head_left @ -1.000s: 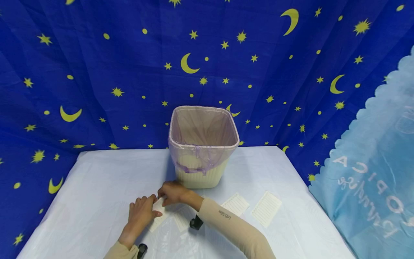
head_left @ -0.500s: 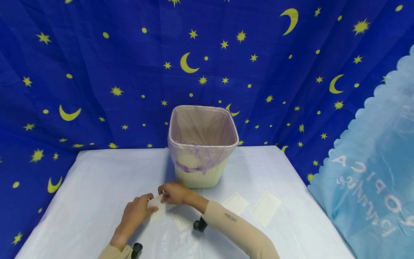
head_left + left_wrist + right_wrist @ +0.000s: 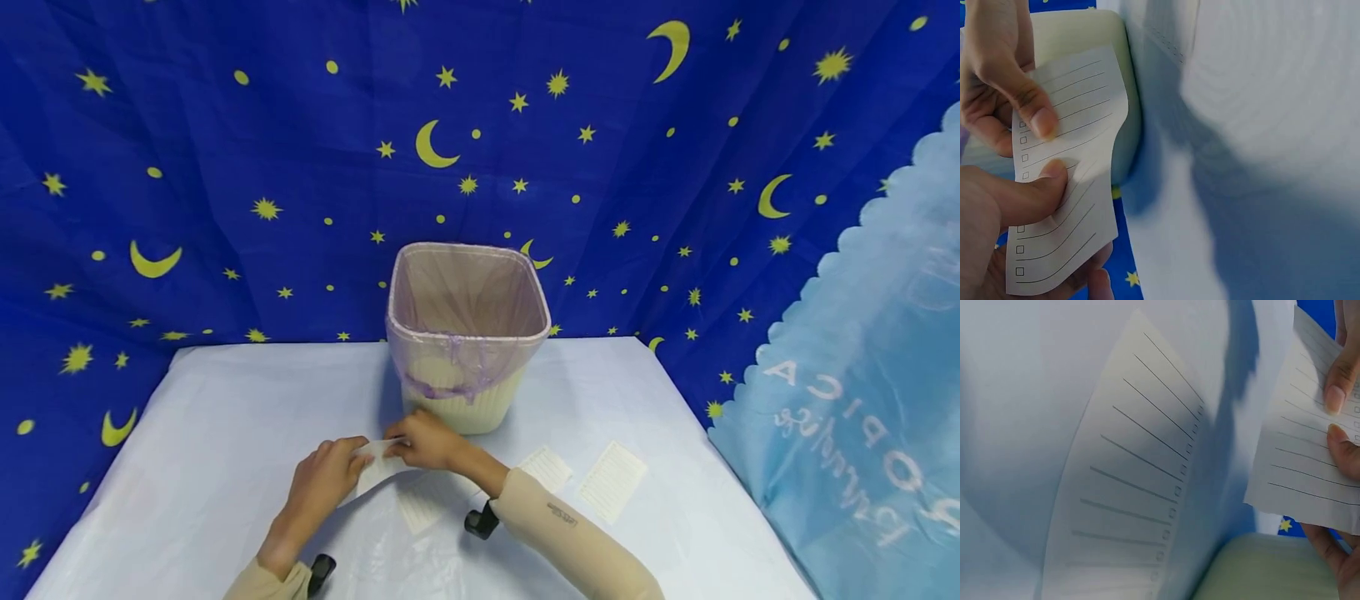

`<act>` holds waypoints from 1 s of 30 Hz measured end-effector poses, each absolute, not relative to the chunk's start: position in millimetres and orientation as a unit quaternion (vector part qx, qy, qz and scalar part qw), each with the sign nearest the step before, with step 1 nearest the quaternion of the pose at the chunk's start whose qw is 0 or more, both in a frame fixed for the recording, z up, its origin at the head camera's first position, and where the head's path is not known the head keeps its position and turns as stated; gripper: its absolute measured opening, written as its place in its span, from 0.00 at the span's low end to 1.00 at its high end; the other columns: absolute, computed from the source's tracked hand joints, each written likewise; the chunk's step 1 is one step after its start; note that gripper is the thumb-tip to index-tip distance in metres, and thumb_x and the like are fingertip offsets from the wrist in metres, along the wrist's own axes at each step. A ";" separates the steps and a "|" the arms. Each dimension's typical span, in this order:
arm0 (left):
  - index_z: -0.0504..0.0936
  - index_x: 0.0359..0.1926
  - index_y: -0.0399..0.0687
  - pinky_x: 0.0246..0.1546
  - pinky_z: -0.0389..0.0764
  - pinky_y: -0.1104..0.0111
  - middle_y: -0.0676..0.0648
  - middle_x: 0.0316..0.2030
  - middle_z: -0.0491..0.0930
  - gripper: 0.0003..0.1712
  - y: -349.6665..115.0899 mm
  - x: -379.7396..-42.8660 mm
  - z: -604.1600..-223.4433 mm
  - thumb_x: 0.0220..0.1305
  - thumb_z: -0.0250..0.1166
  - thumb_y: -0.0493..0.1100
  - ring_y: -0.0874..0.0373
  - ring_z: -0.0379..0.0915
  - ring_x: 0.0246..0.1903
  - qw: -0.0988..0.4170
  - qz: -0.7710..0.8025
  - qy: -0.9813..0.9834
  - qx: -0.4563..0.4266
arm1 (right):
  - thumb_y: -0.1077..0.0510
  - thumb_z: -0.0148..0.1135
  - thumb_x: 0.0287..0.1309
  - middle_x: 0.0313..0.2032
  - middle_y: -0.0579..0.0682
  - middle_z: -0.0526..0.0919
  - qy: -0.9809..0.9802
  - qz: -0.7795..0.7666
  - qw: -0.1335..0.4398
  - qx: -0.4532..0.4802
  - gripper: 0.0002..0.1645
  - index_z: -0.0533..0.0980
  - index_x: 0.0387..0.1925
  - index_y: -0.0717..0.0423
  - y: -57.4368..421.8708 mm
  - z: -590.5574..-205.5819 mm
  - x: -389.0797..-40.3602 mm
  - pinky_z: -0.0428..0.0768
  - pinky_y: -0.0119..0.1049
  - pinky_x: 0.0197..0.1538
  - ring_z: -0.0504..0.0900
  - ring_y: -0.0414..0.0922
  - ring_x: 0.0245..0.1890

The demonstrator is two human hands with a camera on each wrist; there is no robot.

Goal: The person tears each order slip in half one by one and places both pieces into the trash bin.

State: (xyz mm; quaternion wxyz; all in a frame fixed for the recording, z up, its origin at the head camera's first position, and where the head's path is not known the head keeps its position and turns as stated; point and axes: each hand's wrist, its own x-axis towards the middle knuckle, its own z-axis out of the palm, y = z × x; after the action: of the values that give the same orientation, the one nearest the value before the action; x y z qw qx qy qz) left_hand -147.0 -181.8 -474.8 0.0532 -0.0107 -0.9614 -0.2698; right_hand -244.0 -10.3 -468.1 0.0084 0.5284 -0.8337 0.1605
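Observation:
In the head view, a lined paper sheet point(image 3: 377, 468) is held in the air by both hands, in front of the bin. My left hand point(image 3: 321, 481) pinches its left part, thumb on top. The right hand point(image 3: 432, 443) grips the opposite part. Up close in the left wrist view, the checklist sheet point(image 3: 1094, 106) is bent, with ruled lines and small boxes, and the two thumbs lie close together on it. It appears whole. Below the hands, a similar sheet point(image 3: 422, 504) lies on the table; the right wrist view shows this flat sheet point(image 3: 1116, 487) larger.
A cream bin point(image 3: 465, 408) with a purple liner stands behind the hands. Two more lined sheets, one near the right sleeve point(image 3: 547, 467) and another farther right point(image 3: 613, 481), lie on the white-covered table point(image 3: 255, 400). A starry blue curtain point(image 3: 300, 150) hangs behind.
Both hands have shifted slightly with the sheet, the right hand rightward and the two a little farther apart. The held sheet has turned from slanted to more level and now bows between them.

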 end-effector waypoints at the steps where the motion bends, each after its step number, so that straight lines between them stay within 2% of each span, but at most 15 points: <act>1: 0.84 0.49 0.40 0.23 0.74 0.60 0.44 0.30 0.84 0.16 -180.6 -147.9 -473.3 0.61 0.68 0.42 0.55 0.76 0.23 0.056 -0.269 -0.961 -0.016 | 0.55 0.66 0.60 0.24 0.40 0.84 -0.834 0.158 0.010 0.528 0.05 0.85 0.35 0.51 -8.9 -466.1 -243.8 0.67 0.17 0.28 0.64 0.28 0.20; 10: 0.85 0.48 0.42 0.30 0.78 0.55 0.44 0.35 0.86 0.15 -167.7 -154.2 -467.9 0.61 0.68 0.42 0.50 0.81 0.30 0.052 -0.275 -0.959 -0.036 | 0.60 0.64 0.61 0.33 0.40 0.88 -0.849 0.139 0.016 0.509 0.07 0.86 0.38 0.50 6.2 -457.8 -242.0 0.74 0.20 0.34 0.77 0.30 0.27; 15: 0.86 0.47 0.43 0.33 0.79 0.53 0.43 0.39 0.86 0.15 -159.8 -157.7 -468.2 0.61 0.68 0.44 0.46 0.82 0.35 0.050 -0.276 -0.959 -0.044 | 0.61 0.64 0.60 0.30 0.40 0.86 -0.848 0.146 0.022 0.509 0.06 0.85 0.35 0.51 15.8 -457.3 -239.8 0.74 0.21 0.33 0.76 0.31 0.26; 19: 0.86 0.47 0.44 0.35 0.80 0.52 0.44 0.41 0.87 0.15 -151.9 -159.7 -469.9 0.61 0.68 0.46 0.46 0.83 0.37 0.044 -0.284 -0.956 -0.058 | 0.62 0.64 0.59 0.25 0.39 0.82 -0.851 0.142 0.030 0.505 0.05 0.84 0.32 0.50 24.7 -456.1 -237.0 0.70 0.20 0.30 0.70 0.30 0.24; 24: 0.88 0.40 0.50 0.30 0.78 0.56 0.49 0.33 0.86 0.08 -140.9 -162.3 -469.5 0.62 0.67 0.45 0.51 0.82 0.32 0.050 -0.284 -0.955 -0.074 | 0.62 0.63 0.59 0.21 0.38 0.75 -0.858 0.125 0.042 0.497 0.07 0.80 0.27 0.48 36.7 -454.1 -233.3 0.65 0.20 0.26 0.65 0.31 0.22; 28: 0.88 0.38 0.54 0.27 0.77 0.59 0.53 0.30 0.85 0.06 -132.0 -166.5 -466.6 0.61 0.68 0.45 0.55 0.81 0.29 0.063 -0.286 -0.952 -0.087 | 0.61 0.60 0.63 0.24 0.38 0.79 -0.856 0.119 0.067 0.499 0.07 0.81 0.30 0.47 47.4 -450.4 -230.5 0.71 0.24 0.29 0.70 0.31 0.23; 30: 0.88 0.35 0.55 0.24 0.74 0.62 0.55 0.24 0.82 0.04 -127.8 -168.8 -464.1 0.61 0.68 0.46 0.59 0.77 0.25 0.061 -0.292 -0.950 -0.096 | 0.61 0.59 0.63 0.26 0.38 0.82 -0.854 0.119 0.078 0.500 0.08 0.81 0.32 0.47 53.5 -448.0 -228.7 0.74 0.26 0.32 0.74 0.31 0.24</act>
State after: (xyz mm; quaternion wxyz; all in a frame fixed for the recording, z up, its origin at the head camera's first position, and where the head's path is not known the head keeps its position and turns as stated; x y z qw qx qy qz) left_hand -168.8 -127.8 -464.1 0.0609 -0.0957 -0.9497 -0.2919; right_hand -228.7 53.5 -448.0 0.0782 0.5004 -0.8541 0.1186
